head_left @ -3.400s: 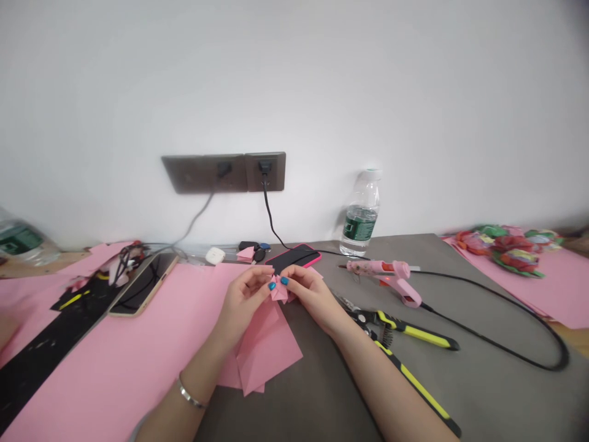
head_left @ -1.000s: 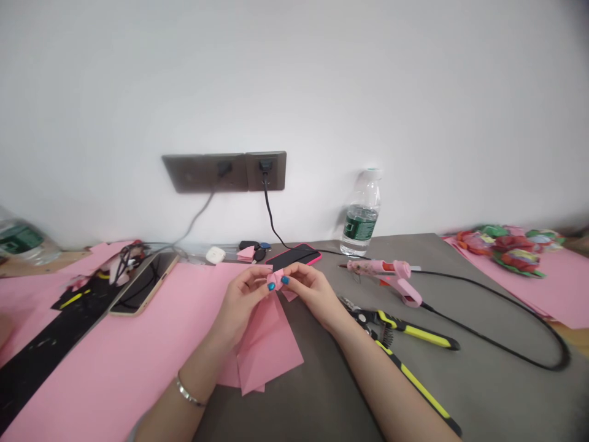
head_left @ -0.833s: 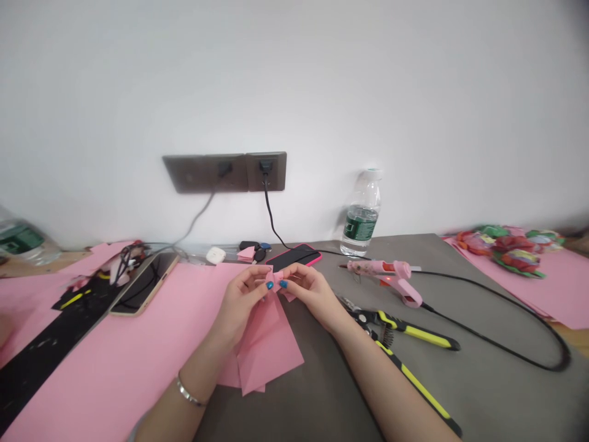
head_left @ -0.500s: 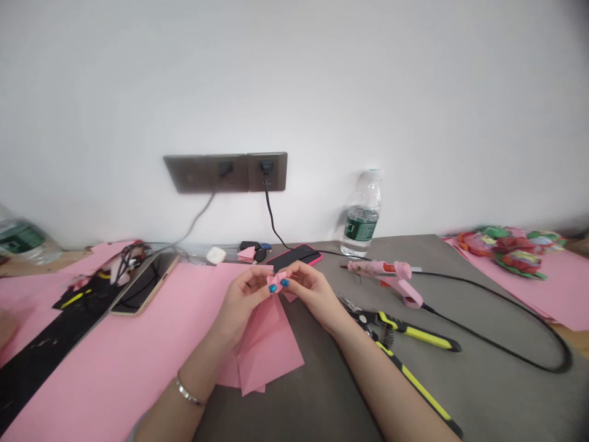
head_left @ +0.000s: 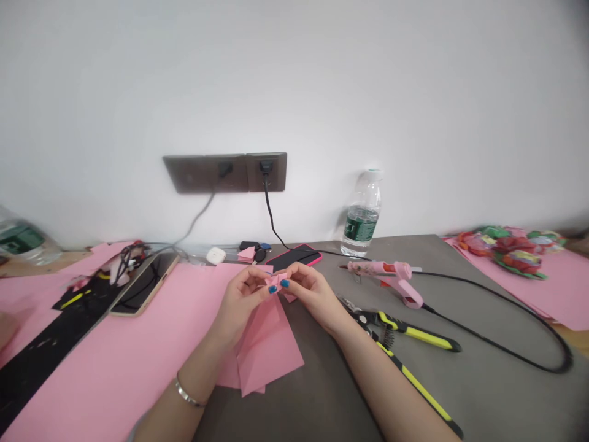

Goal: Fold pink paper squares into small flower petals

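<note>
A small folded piece of pink paper [head_left: 277, 282] is pinched between my two hands at the middle of the view. My left hand [head_left: 242, 302] grips its left side with thumb and fingers closed. On the right side, my right hand [head_left: 315, 294] holds it the same way, thumb on top. My fingers cover much of its shape. Beneath my hands lie creased pink sheets [head_left: 271, 356] on the grey work surface [head_left: 322, 393]. A phone with a pink edge [head_left: 299, 256] lies just behind my fingertips.
Right of my hands are a pink glue gun [head_left: 391, 276] with a black cord and yellow-black pliers [head_left: 414, 331], opened wide. A water bottle [head_left: 361, 215] stands by the wall. On the left, another phone [head_left: 145, 283] rests on a large pink sheet [head_left: 115, 374]. Crumpled colourful pieces [head_left: 518, 248] sit far right.
The fingers of my left hand have shifted slightly at the top of the folded paper, which has tilted a little. Everything else stays where it was.
</note>
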`<move>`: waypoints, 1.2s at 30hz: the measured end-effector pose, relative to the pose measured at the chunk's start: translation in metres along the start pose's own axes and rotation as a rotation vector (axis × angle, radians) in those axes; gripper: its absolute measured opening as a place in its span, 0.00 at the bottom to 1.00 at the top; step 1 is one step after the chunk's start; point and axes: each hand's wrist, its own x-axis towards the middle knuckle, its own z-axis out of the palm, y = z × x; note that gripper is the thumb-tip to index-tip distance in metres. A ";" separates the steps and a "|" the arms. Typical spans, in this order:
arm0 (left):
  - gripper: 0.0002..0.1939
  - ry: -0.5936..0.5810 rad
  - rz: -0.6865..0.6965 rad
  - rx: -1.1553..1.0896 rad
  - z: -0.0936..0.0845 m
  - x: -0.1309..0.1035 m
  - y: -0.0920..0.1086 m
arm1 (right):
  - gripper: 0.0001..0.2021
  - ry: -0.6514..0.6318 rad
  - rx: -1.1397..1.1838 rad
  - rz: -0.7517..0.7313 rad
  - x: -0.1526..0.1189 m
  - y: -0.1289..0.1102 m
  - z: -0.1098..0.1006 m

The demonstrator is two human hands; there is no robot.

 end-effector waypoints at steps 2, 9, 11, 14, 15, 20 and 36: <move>0.10 0.000 -0.004 -0.008 0.001 0.000 0.000 | 0.14 0.003 -0.006 0.012 0.000 0.000 0.000; 0.04 -0.004 0.065 0.011 0.000 0.000 0.001 | 0.10 0.083 -0.174 -0.216 -0.001 -0.004 0.005; 0.03 0.000 0.121 0.015 -0.001 0.000 0.002 | 0.06 0.110 -0.298 -0.339 -0.004 -0.006 0.006; 0.04 -0.001 0.151 0.023 -0.001 0.001 0.002 | 0.07 0.130 -0.517 -0.478 -0.007 -0.008 0.007; 0.03 -0.001 0.156 0.034 -0.001 0.001 0.002 | 0.08 0.135 -0.570 -0.509 -0.007 -0.009 0.007; 0.00 0.021 0.274 0.152 -0.002 0.000 0.002 | 0.03 0.118 -0.522 -0.509 -0.009 -0.008 0.008; 0.12 -0.012 -0.041 -0.064 0.004 -0.002 -0.001 | 0.07 0.229 -0.549 -0.463 -0.004 -0.002 0.005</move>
